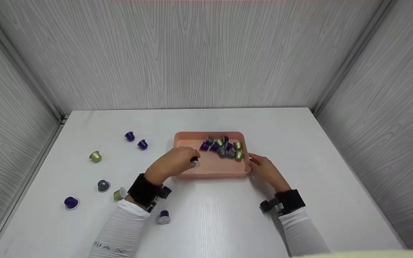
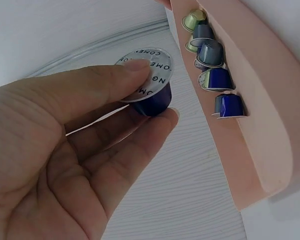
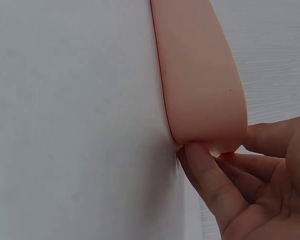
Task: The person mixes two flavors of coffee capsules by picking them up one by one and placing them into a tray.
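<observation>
My left hand (image 1: 172, 162) pinches a dark blue coffee capsule (image 2: 157, 100) above the left part of a shallow pink tray (image 1: 210, 175). The thumb lies on the capsule's printed foil lid, with fingers under its body. Inside the tray, green, grey and blue capsules (image 1: 222, 152) sit bunched toward the back right. My right hand (image 1: 265, 170) grips the tray's right side near the front corner. In the right wrist view, its thumb is at the tray's rim and the other fingers touch the outer wall (image 3: 199, 90).
Loose capsules lie left of the tray: two blue ones (image 1: 142, 144) at the back, a green one (image 1: 95, 156), a grey one (image 1: 103, 185), a blue one (image 1: 71, 202). Another green capsule (image 1: 119, 194) and a dark one (image 1: 164, 217) lie beside my left forearm. Grey panels surround the white table (image 1: 299, 143).
</observation>
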The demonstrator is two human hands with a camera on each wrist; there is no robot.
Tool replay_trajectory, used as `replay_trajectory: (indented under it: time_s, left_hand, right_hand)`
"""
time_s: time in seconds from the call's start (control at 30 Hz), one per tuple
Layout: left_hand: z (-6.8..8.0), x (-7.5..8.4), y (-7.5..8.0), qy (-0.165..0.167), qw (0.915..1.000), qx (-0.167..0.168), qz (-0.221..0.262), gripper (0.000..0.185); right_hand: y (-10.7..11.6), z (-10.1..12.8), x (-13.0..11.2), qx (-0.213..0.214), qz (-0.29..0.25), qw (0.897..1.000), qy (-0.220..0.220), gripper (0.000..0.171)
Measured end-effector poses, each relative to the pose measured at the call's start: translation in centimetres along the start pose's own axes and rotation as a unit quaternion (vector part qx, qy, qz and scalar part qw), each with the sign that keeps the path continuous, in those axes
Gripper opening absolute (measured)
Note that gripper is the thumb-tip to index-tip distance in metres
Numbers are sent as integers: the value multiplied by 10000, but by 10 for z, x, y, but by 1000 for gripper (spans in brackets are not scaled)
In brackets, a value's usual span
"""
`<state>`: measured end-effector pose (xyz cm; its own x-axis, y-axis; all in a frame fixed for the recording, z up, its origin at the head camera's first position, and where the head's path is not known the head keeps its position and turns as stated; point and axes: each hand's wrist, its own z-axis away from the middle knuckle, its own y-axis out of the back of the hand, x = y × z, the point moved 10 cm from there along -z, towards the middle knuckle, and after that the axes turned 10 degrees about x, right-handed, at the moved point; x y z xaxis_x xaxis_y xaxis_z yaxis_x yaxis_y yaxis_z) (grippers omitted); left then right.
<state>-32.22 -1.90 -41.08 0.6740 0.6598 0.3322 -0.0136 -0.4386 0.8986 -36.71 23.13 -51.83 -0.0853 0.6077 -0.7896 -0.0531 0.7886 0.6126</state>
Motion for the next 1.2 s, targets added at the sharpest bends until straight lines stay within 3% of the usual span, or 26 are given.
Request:
replay_trajectory:
  time_s: [0.27, 0.4, 0.53, 0.67, 1.0, 1.2]
  left_hand:
    - [-24, -18, 3, 369, 9988, 269, 173, 9]
    - [-38, -33, 2, 466, 9969, 535, 332, 26]
    - [-48, -54, -11, 988, 9934, 281, 509, 38]
    - [-54, -73, -20, 1516, 9869, 0, 547, 31]
    - [-67, -100, -27, 1878, 9811, 288, 375, 23]
    - [-69, -114, -41, 2146, 9762, 297, 104, 13]
  right_hand:
    - [1, 0, 0, 34, -36, 10000, -76, 46]
    - [2, -1, 1, 54, 139, 9999, -84, 46]
    - [1, -1, 3, 38, 252, 9995, -174, 47]
    - [1, -1, 2, 45, 290, 9995, -154, 47]
    - [0, -1, 3, 24, 352, 9993, -85, 47]
    - [1, -1, 3, 86, 311, 9992, -239, 47]
